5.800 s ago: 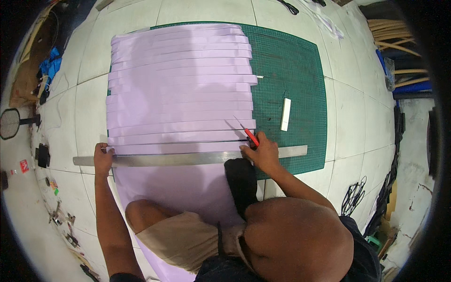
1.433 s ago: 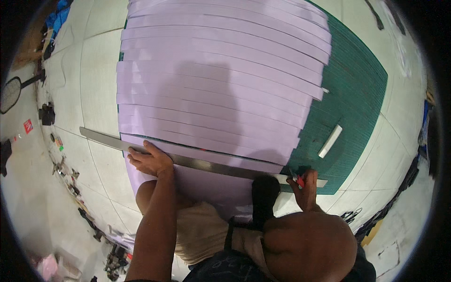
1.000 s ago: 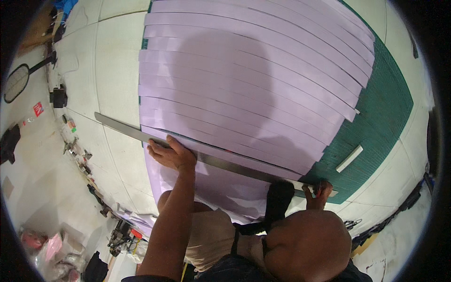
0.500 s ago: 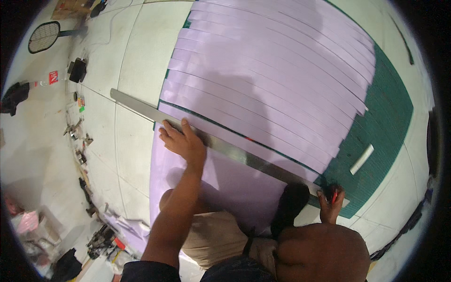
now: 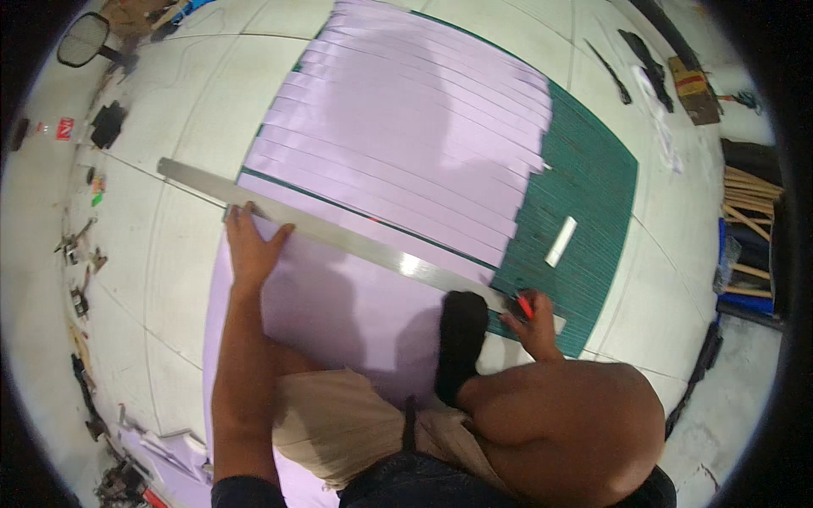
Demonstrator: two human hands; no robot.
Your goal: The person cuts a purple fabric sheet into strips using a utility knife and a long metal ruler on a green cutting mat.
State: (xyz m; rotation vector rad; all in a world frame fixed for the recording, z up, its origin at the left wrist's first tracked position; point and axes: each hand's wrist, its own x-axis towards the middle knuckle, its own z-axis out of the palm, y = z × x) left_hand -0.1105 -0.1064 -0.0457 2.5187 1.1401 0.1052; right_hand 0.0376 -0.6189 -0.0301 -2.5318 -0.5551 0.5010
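A long metal ruler (image 5: 339, 235) lies slantwise across a lilac sheet (image 5: 326, 288), its left end reaching past the sheet over the floor tiles. With fingers spread, my left hand (image 5: 254, 245) presses on the ruler's near edge, close to the sheet's left border. At the ruler's right end, my right hand (image 5: 538, 326) is closed around a red-handled cutter (image 5: 526, 306). Its dark tip points toward the ruler's far edge, and the blade itself is hard to make out. Beyond the ruler the sheet is divided into several long strips (image 5: 398, 127), with a narrow green gap nearest the ruler.
A green cutting mat (image 5: 584, 178) shows under the strips at the right, with a white bar-shaped piece (image 5: 561, 241) on it. My black-socked foot (image 5: 461, 339) rests against the ruler. Tools line the left wall; a small carton (image 5: 693, 89) and wooden sticks (image 5: 749, 203) lie right.
The view has shifted, bringing more of the right side into sight. My left hand has slid slightly left along the ruler, its fingers wider apart. My right hand stays near the ruler's right end.
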